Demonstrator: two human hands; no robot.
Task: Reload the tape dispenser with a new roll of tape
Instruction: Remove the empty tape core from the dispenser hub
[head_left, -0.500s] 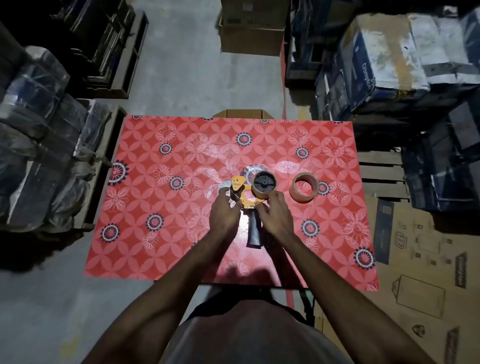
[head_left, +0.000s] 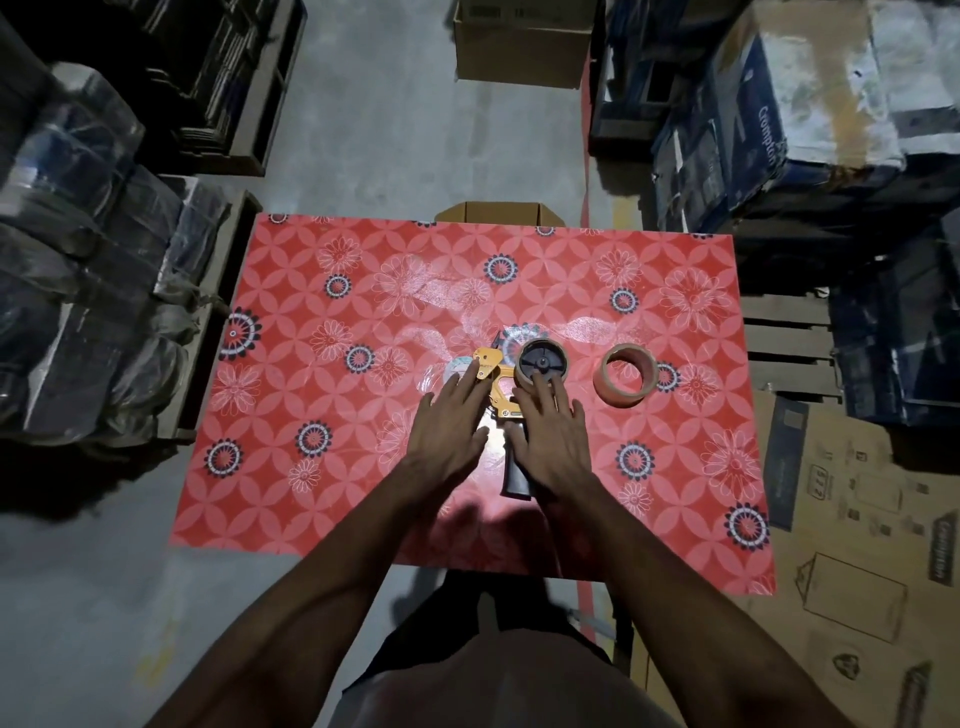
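Note:
An orange tape dispenser (head_left: 500, 387) with a black handle lies flat in the middle of the red flowered table (head_left: 322, 457). A brown ring sits around its black hub (head_left: 540, 362). A separate brown tape roll (head_left: 626, 375) rests flat on the table to the right of it. My left hand (head_left: 449, 428) is spread flat, fingertips touching the dispenser's orange front plate. My right hand (head_left: 550, 434) lies flat over the dispenser's body and handle, fingertips at the hub's near edge. Neither hand grips anything.
An open cardboard box (head_left: 501, 214) stands beyond the table's far edge. Wrapped bundles (head_left: 78, 291) are stacked on the left, blue cartons (head_left: 810, 114) on the right. Flattened cardboard (head_left: 852, 545) covers the floor at the right.
Both hands have gone from curled around the dispenser to fingers stretched out flat over it. The dispenser and the loose roll have stayed in place.

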